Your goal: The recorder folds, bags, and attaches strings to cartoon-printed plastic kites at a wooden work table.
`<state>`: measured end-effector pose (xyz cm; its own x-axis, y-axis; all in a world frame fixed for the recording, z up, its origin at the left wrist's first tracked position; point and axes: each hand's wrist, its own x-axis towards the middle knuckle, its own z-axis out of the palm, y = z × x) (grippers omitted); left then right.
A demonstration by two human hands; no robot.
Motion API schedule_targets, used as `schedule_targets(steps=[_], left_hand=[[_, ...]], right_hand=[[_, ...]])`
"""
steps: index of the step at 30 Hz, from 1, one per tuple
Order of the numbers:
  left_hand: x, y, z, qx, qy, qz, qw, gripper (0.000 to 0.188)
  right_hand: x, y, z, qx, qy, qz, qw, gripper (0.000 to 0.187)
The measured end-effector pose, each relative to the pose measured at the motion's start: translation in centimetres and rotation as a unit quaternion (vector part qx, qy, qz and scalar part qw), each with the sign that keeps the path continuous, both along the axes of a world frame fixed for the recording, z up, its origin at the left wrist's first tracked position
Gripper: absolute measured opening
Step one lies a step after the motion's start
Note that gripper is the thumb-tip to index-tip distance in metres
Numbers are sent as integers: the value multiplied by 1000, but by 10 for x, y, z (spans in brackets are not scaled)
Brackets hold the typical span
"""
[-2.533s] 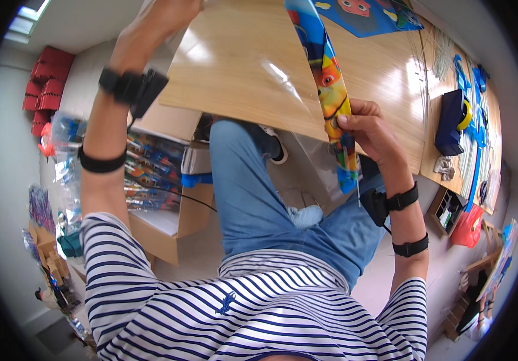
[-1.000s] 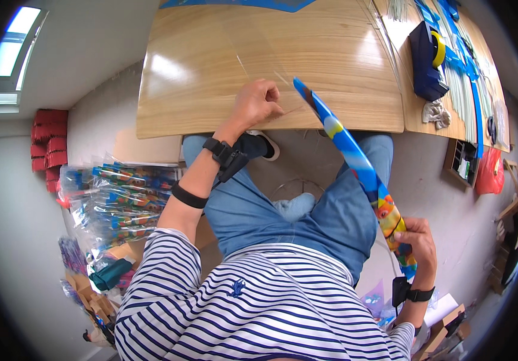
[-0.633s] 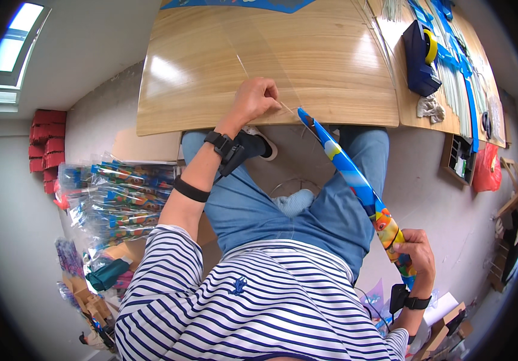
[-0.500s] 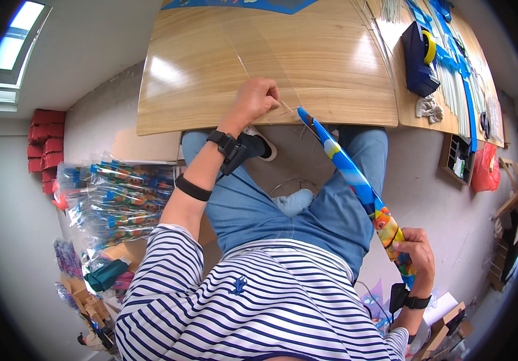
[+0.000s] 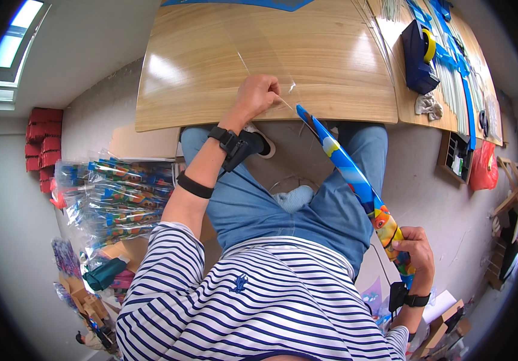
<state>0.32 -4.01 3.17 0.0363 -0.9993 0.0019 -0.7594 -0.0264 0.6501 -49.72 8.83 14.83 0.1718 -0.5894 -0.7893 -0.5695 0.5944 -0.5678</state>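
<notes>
A long, tightly folded kite (image 5: 355,174) with a bright blue, yellow and orange print slants across my right thigh, its narrow tip at the table's front edge. My right hand (image 5: 415,249) is closed around its wide lower end. Over the table edge, my left hand (image 5: 259,96) pinches a thin pale cord or stick (image 5: 287,104) that runs to the kite's tip; which of the two it is, I cannot tell. A clear plastic sleeve (image 5: 265,57) lies flat on the wooden table (image 5: 186,84) beyond my left hand.
On the right-hand table stand a dark blue tape dispenser (image 5: 418,60), a crumpled whitish cloth (image 5: 428,107) and bundles of thin rods (image 5: 451,90). Bagged printed kites (image 5: 126,198) are piled at my left. Red boxes (image 5: 45,141) stack by the wall. A red bag (image 5: 484,167) hangs right.
My left hand has shifted very slightly up, and the clear sleeve near the kite's tip has moved a little. My right hand keeps its hold on the kite.
</notes>
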Motion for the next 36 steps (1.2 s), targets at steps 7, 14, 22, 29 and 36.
schedule_targets(steps=[7,14,22,29,36], left_hand=[[3,-3,4,19,10,-8,1000,12],[-15,10,3,-94,-52,23,994,7],[-54,23,20,-175,-66,20,982,3],[-78,38,30,-132,10,2,991,5],[-124,69,39,-111,86,-53,989,5]], right_hand=[[-4,5,-7,-15,32,-3,999,30],[2,5,4,6,-16,-7,1000,31],[16,-2,11,26,-22,10,999,30],[22,-1,-4,65,-77,-22,995,25],[57,-15,-28,65,-101,-20,993,24]])
